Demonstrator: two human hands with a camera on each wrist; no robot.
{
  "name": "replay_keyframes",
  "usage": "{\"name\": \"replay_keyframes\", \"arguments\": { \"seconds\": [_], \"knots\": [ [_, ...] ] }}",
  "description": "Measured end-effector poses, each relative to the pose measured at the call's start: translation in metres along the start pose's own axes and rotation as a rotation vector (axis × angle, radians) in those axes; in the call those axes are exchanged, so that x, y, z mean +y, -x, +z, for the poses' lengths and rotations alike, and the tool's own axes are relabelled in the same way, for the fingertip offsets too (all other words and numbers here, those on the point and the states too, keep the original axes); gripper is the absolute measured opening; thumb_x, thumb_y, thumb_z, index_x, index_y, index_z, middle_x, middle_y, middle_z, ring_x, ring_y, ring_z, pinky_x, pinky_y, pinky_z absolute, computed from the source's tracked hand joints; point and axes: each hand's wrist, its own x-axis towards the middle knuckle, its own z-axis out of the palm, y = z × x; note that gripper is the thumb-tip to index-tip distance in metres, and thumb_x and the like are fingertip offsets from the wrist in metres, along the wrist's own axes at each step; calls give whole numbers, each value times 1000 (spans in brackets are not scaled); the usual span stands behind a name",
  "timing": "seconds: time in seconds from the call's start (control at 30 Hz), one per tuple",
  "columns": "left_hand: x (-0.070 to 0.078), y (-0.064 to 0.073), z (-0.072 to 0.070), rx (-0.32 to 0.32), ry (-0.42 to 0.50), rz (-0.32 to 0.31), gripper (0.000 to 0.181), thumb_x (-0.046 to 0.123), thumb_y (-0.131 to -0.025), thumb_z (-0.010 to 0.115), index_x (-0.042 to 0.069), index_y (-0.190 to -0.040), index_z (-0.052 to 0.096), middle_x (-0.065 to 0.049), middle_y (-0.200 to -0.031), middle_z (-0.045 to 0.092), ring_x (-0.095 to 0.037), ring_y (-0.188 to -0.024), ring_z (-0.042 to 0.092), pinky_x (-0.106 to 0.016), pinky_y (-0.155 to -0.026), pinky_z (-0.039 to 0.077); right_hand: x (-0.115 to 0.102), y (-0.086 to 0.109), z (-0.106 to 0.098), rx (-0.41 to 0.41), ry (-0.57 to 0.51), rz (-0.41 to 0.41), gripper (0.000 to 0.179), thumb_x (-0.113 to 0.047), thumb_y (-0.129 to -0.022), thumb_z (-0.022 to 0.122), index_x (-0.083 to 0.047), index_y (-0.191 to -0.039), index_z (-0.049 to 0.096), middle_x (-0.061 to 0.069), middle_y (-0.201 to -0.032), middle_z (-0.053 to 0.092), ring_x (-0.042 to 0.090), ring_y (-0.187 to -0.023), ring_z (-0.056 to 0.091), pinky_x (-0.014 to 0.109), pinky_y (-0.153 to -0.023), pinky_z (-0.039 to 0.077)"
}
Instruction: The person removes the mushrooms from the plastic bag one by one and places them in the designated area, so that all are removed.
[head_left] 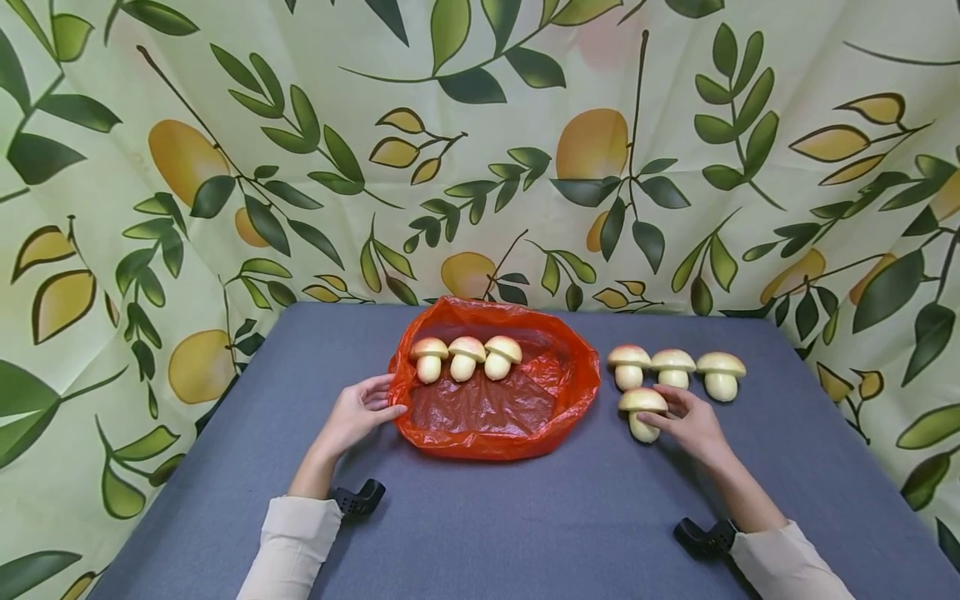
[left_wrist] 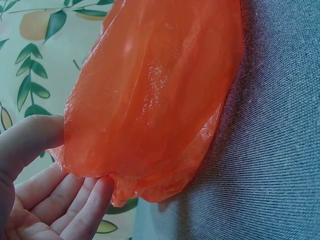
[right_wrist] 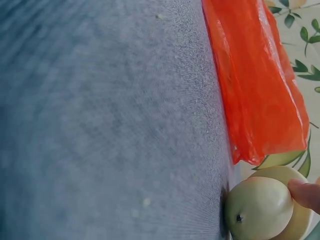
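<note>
My left hand [head_left: 365, 410] holds the left side of an open red plastic bag [head_left: 480, 448], its thumb and fingers at the rim; in the left wrist view the bag's wall hides some fingertips. Three mushrooms [head_left: 466, 358] with pale stems and yellow-red caps lie in a row inside, towards the back. Right of the bag, my right hand [head_left: 692, 422] grips a mushroom [head_left: 643, 408] between thumb and fingers, cap up. The right wrist view shows the stem end of that mushroom [right_wrist: 259, 207] with the thumb against it. Behind it stand three more mushrooms [head_left: 672, 367] in a row.
A blue-grey cloth [head_left: 540, 525] covers the table. Behind and at both sides hangs a curtain [head_left: 480, 167] printed with leaves and fruit. A black wrist device [head_left: 360, 498] sits on the left wrist, and another device [head_left: 705, 538] on the right.
</note>
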Motion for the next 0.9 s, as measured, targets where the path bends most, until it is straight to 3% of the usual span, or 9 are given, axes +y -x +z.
{"name": "replay_keyframes", "arguments": {
  "seconds": [0.2,0.43,0.63,0.77,0.9],
  "knots": [
    [-1,0,0,-3,21,0,57,6,-83,73,-9,-134,50,-31,-120,61,-36,-110,64,-28,-92,57,-2,-1,2,12,-14,-5,64,-21,-86,72,9,-136,46,32,-137,50,45,-123,53,3,-70,41],
    [0,-1,0,3,18,2,57,6,-84,73,-9,-133,50,-31,-120,61,-36,-109,65,-29,-92,57,-4,0,1,-10,-9,-1,67,-23,-86,72,9,-138,43,32,-139,49,47,-125,51,3,-72,39],
    [0,-1,0,4,15,4,56,7,-84,73,-9,-133,51,-31,-120,62,-34,-107,65,-27,-90,58,-3,1,-3,-7,4,-27,66,-23,-87,71,9,-138,43,33,-138,50,45,-125,52,15,-83,51],
    [0,0,-1,2,17,-3,56,6,-84,73,-9,-133,51,-30,-120,62,-34,-108,65,-21,-88,56,-7,3,-9,15,-12,-45,64,-20,-86,72,11,-136,45,34,-135,51,31,-118,60,3,-81,48],
    [0,1,-1,0,13,5,57,7,-83,73,-9,-133,51,-31,-120,62,-35,-108,65,-24,-89,57,-15,7,-16,29,-22,-75,63,-22,-88,71,9,-136,45,33,-136,51,28,-120,57,-4,-81,41]
  ]
}}
